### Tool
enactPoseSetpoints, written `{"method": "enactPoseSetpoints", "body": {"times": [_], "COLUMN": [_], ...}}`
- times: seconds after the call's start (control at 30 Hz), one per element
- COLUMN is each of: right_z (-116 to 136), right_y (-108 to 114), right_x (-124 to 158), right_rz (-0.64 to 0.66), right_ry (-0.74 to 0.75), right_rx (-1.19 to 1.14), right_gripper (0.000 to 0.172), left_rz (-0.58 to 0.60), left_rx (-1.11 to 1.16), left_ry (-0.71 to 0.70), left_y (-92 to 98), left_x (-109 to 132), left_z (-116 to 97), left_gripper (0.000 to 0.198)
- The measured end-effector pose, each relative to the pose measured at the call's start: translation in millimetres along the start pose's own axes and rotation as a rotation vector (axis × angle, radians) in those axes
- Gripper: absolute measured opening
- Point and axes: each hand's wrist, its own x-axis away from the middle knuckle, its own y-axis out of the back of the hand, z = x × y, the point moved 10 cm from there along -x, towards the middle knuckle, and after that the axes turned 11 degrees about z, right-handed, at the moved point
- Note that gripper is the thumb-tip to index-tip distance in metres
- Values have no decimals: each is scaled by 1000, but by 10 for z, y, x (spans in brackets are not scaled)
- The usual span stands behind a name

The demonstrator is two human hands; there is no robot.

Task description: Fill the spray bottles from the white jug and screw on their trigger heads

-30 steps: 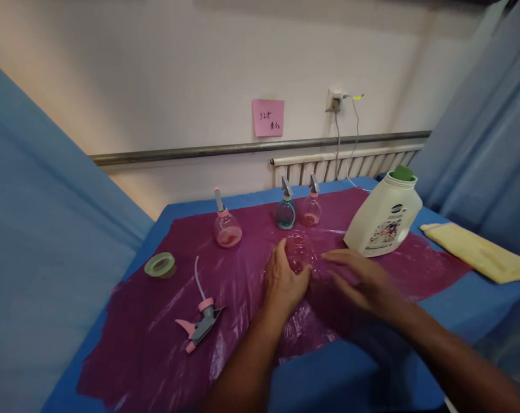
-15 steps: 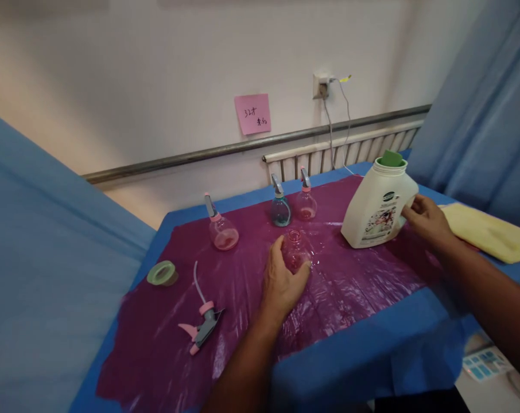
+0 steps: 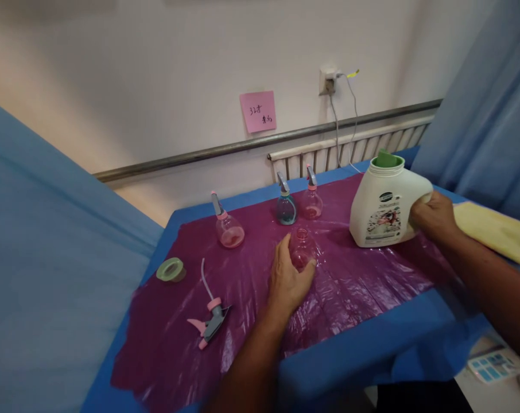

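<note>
My left hand (image 3: 288,278) is wrapped round a clear pink bottle (image 3: 302,248) that stands upright with its neck uncovered. My right hand (image 3: 434,217) grips the handle of a large white jug (image 3: 379,203) with a printed label and a green spout in its open mouth. The jug is roughly upright, to the right of the pink bottle. On the left lies a loose grey and pink spray head (image 3: 214,321) with its tube. Beyond it is a light green cap (image 3: 171,269).
Behind my hands stand a blue spray bottle (image 3: 286,207) and a pink spray bottle (image 3: 312,201). Another pink spray bottle (image 3: 229,229) is farther left. Purple plastic sheeting (image 3: 169,332) covers the blue table. A yellow cloth (image 3: 496,232) lies at right, and blue curtains (image 3: 49,258) flank the table.
My right hand has closed more fully round the jug's handle, and the jug has turned a little more upright. My left hand keeps its hold on the pink bottle. The view has shifted slightly.
</note>
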Motion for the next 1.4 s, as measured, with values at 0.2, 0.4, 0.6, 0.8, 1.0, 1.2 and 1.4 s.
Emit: {"method": "enactPoseSetpoints", "body": {"times": [0.2,0.4,0.6,0.8,1.0,1.2,1.4], "right_z": [366,820,944,1019,1107,1199,1260], "right_y": [111,161,21,-6,43,64,60], "right_x": [24,25,-47,-62,-111,-96,-77], "right_rz": [65,150,250,247,284,301,324], "right_ry": [-31,83,291,395,358,351,338], "right_rx": [58,258,623,828,958,1021,1059], "right_gripper": [20,14,18,36,41,41,37], "left_rz": [-37,-5,46,44,35,35,15], "left_rx": [-55,-82,-73,-61,-81,-85,-92], "left_ry": [-50,-68,-69,-50,-58,-75,-117], "left_y": [44,15,-22,-18,-48,-52,-45], "left_x": [-13,-6,22,29,5,10,25], "left_z": [-40,-58,-106,-120,-108,-116,-152], "left_gripper": [85,84,86,86,87,87,85]}}
